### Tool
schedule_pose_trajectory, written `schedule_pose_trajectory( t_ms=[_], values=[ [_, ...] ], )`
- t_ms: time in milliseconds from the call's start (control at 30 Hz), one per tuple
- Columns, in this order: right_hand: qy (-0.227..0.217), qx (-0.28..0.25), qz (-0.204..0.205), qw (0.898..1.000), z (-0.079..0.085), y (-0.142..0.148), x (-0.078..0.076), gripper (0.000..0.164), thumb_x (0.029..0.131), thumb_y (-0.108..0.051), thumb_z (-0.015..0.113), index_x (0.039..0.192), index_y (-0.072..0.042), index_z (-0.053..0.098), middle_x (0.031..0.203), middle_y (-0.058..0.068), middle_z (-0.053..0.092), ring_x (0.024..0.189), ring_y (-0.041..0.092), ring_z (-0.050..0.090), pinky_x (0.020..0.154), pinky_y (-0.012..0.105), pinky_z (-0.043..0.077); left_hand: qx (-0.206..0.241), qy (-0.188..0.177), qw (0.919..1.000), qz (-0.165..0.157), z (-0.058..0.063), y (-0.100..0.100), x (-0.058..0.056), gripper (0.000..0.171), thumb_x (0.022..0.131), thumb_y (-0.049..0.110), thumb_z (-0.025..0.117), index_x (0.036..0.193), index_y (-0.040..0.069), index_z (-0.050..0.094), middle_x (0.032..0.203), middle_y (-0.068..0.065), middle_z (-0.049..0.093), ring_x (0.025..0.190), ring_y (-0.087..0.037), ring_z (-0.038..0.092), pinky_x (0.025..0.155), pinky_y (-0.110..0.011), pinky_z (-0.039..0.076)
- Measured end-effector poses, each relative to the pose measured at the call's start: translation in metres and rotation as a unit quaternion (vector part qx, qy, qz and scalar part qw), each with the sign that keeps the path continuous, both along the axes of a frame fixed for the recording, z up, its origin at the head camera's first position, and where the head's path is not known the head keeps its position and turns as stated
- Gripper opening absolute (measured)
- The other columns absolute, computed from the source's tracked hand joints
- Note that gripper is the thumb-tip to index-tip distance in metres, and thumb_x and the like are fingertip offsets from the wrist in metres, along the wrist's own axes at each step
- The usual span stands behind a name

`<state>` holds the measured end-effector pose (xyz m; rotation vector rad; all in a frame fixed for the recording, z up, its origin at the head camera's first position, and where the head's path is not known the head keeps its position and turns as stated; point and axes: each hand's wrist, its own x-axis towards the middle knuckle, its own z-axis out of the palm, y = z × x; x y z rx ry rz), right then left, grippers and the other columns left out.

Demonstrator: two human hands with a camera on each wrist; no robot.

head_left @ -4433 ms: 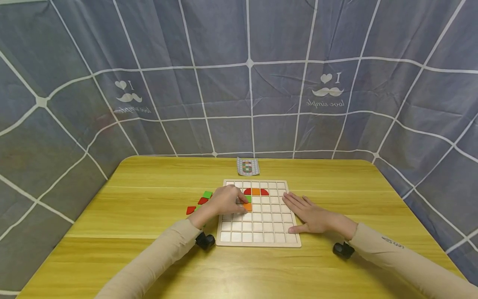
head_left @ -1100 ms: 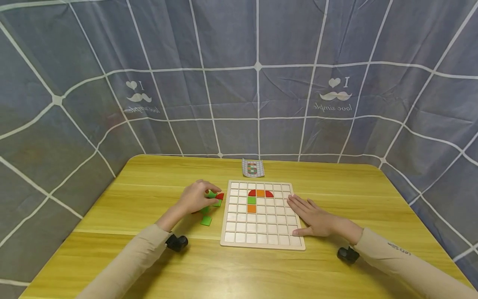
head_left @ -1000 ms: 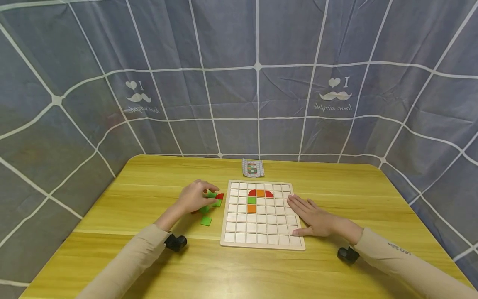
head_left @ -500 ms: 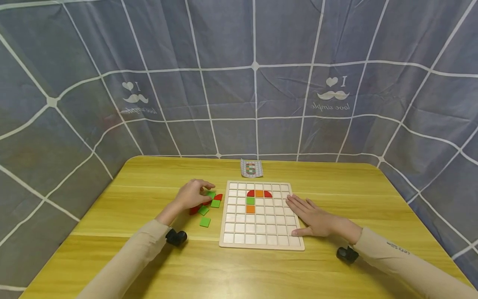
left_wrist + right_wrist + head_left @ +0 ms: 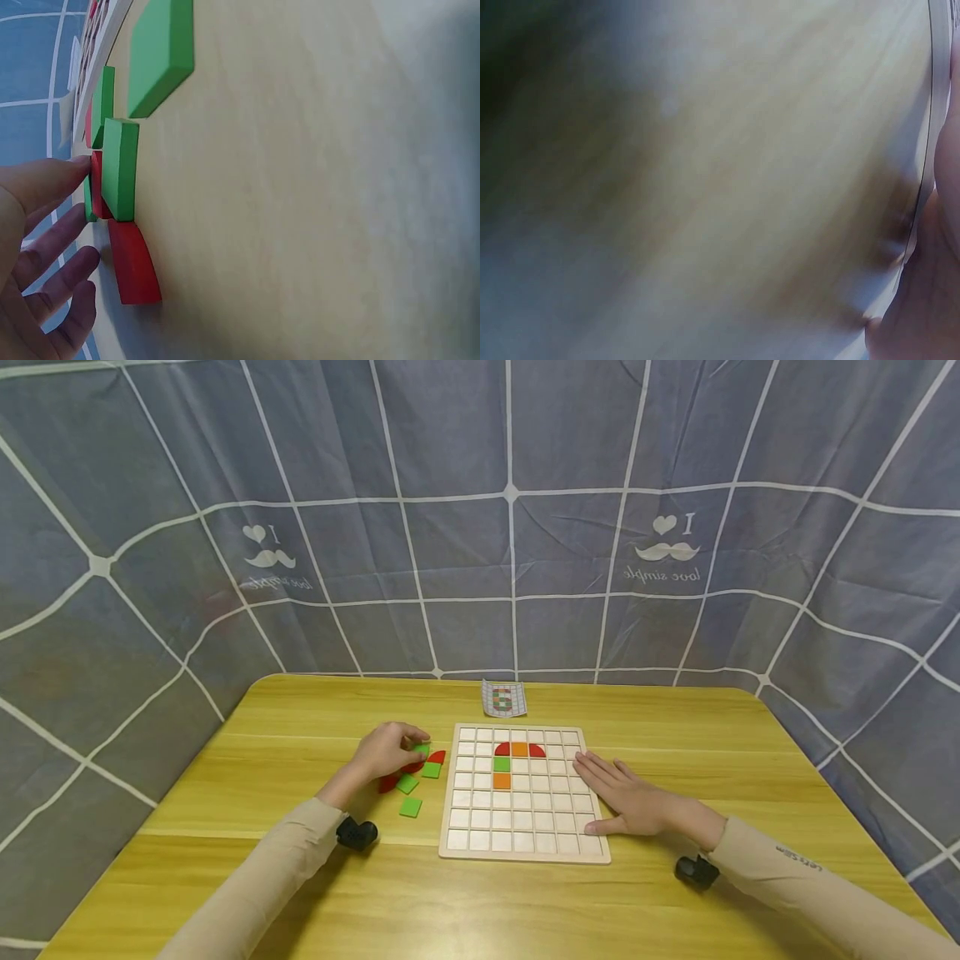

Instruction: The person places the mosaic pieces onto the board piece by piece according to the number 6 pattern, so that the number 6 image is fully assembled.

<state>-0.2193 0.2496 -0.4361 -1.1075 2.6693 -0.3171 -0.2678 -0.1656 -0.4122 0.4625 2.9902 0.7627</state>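
Observation:
My left hand [image 5: 384, 750] is at the loose pieces left of the board. Its thumb and index finger pinch a green square tile [image 5: 422, 749], whose thin edge shows in the left wrist view; the other fingers are loosely bent. Close by lie several green tiles [image 5: 410, 807] and red rounded pieces [image 5: 387, 783], some partly hidden by the hand. With fingers straight, my right hand [image 5: 633, 800] rests on the right edge of the wooden grid board [image 5: 525, 821]. Set in the board are two red pieces [image 5: 537, 750], two orange tiles [image 5: 502, 781] and a green tile [image 5: 502, 764].
Behind the board lies a small printed pattern card [image 5: 503, 699]. The wooden table [image 5: 300, 718] ends at a grey-blue curtain [image 5: 465, 552] with white lines.
From the board, where an orange tile now sits below the green one, my left hand has gone left to the loose pieces. Lately its fingers have closed around a green tile. The right hand stays put.

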Motion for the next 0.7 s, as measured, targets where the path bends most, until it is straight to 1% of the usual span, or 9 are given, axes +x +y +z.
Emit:
schedule_pose_trajectory(
  t_ms=[167,233,400,500,600,700],
  values=[
    [0.004,0.001,0.002,1.0,-0.0008,0.0002,-0.0007,0.094,0.092,-0.057,0.052,0.153,0.0,0.008,0.161,0.02,0.004,0.148,0.04,0.006,0.113,0.063,0.012,0.0,-0.005,0.9999,0.012,-0.0004,-0.0026,-0.0004,0.03,0.084,0.025,0.072,0.112,0.014,0.072,0.104,-0.005,0.072,0.091,-0.021,0.066,0.074,-0.036,0.05],
    [0.006,0.001,0.002,1.0,-0.0007,0.0002,-0.0008,0.095,0.092,-0.056,0.052,0.153,0.001,0.009,0.161,0.02,0.004,0.148,0.04,0.006,0.113,0.063,0.012,0.003,-0.006,0.9999,0.012,-0.0002,-0.0041,-0.0006,0.031,0.084,0.025,0.073,0.112,0.014,0.072,0.103,-0.006,0.072,0.09,-0.021,0.066,0.074,-0.036,0.049],
    [0.001,0.0,0.001,1.0,0.001,-0.0001,0.0,0.095,0.092,-0.055,0.053,0.153,0.002,0.009,0.161,0.021,0.004,0.147,0.041,0.006,0.113,0.063,0.012,0.006,-0.008,0.9999,0.007,-0.0005,-0.0083,-0.0016,0.03,0.083,0.022,0.072,0.111,0.012,0.073,0.098,-0.006,0.073,0.083,-0.017,0.064,0.069,-0.032,0.047],
    [-0.003,0.0,0.0,1.0,0.002,-0.0004,0.0006,0.094,0.092,-0.055,0.053,0.153,0.002,0.009,0.16,0.021,0.004,0.147,0.041,0.005,0.113,0.063,0.012,0.008,-0.016,0.9998,0.011,-0.0004,-0.009,-0.0018,0.029,0.083,0.022,0.073,0.11,0.013,0.073,0.094,-0.004,0.073,0.081,-0.015,0.064,0.067,-0.03,0.046],
    [-0.002,0.001,0.0,1.0,0.0023,-0.0005,0.0009,0.094,0.092,-0.055,0.053,0.153,0.002,0.009,0.16,0.021,0.004,0.147,0.041,0.005,0.113,0.063,0.012,0.006,-0.018,0.9997,0.012,0.0004,-0.0091,-0.0019,0.029,0.082,0.022,0.073,0.11,0.012,0.074,0.095,-0.005,0.073,0.083,-0.017,0.065,0.067,-0.031,0.047],
    [0.001,0.002,0.0,1.0,0.0017,-0.0004,0.0008,0.094,0.092,-0.055,0.053,0.153,0.002,0.009,0.161,0.021,0.004,0.147,0.041,0.006,0.113,0.063,0.012,-0.004,-0.015,0.9998,0.013,0.0008,-0.0085,-0.0022,0.03,0.082,0.022,0.073,0.11,0.011,0.074,0.096,-0.005,0.073,0.085,-0.018,0.066,0.069,-0.033,0.049]
  ],
)
